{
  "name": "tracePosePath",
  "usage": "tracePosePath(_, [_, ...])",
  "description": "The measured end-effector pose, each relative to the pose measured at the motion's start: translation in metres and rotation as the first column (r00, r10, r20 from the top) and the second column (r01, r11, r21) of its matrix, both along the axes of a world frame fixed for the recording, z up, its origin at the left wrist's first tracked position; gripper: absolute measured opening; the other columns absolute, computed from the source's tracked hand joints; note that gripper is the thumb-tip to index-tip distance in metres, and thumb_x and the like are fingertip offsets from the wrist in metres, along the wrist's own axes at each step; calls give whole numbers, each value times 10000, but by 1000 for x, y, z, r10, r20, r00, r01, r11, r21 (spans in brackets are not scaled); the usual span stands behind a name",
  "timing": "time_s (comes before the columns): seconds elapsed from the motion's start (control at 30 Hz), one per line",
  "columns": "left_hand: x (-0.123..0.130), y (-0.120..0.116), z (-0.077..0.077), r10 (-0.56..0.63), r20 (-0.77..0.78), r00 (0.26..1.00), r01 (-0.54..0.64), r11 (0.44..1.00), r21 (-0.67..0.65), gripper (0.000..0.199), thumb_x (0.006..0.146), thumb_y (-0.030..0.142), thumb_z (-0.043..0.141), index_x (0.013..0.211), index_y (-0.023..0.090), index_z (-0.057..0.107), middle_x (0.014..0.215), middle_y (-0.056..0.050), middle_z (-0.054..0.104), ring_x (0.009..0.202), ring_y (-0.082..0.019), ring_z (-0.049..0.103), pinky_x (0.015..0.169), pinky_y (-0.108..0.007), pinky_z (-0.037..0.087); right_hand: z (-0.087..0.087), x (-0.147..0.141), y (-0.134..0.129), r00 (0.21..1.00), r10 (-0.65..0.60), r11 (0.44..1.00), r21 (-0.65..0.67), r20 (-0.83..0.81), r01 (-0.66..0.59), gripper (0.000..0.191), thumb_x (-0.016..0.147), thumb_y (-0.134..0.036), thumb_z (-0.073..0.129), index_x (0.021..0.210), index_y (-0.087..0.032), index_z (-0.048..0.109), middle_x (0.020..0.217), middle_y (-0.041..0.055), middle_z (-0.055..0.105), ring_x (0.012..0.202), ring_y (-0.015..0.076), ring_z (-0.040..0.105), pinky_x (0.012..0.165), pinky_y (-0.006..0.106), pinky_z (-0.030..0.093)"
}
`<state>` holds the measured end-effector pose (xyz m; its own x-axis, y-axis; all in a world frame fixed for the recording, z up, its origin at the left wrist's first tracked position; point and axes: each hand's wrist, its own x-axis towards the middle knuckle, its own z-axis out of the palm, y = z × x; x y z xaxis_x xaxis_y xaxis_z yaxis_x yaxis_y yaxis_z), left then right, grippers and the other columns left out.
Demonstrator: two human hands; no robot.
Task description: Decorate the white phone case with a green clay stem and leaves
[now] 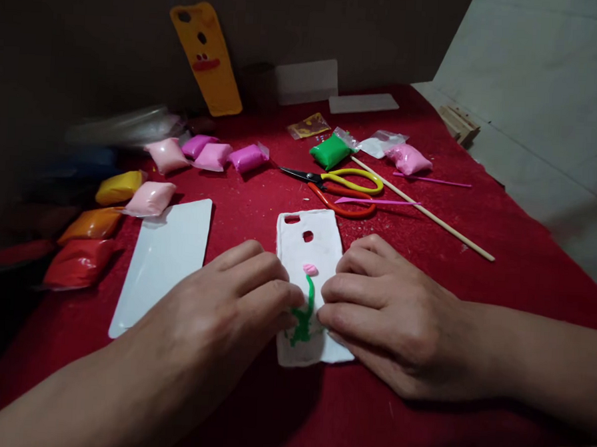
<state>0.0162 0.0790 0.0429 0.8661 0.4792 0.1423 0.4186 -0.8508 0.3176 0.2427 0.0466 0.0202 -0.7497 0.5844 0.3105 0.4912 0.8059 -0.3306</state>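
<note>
A white phone case (pixel 294 246) lies on the red cloth, its camera cutouts at the far end. On it sit a small pink clay piece (pixel 310 269) and a curved green clay stem (pixel 310 291) with ragged green clay below. My left hand (pixel 244 301) rests over the case's left edge, fingers curled, fingertips at the green clay. Over the right edge my right hand (pixel 394 315) is curled, its fingertips touching the case beside the stem. What either hand pinches, if anything, is hidden.
Scissors (pixel 325 181), a wooden stick (pixel 429 214) and pink tools (pixel 380 202) lie beyond the case. A white board (pixel 169 263) and several coloured clay packets (pixel 79 262) are at left. A yellow case (pixel 211 65) leans at the back.
</note>
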Motion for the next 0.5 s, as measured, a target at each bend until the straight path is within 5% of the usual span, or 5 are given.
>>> tracePosePath(0.17, [9,0,-2,37,-6,999,-38,997,-73,203,942,102,445,847,160,615,823,-10,563,724,-136,487,645,-271,372,-1,1,1,1000,12,1000,12,-3,-12,121,806,-93,554,828,-98,673,807,71,594,770,194,419,758,390,330])
tracePosePath(0.5, [11,-4,-14,56,-41,998,-56,998,-6,268,943,78,362,760,166,537,755,-24,535,674,-165,422,641,-302,356,-2,1,2,1000,18,999,30,0,-18,104,802,-94,560,807,-97,664,810,67,579,770,192,413,757,392,333])
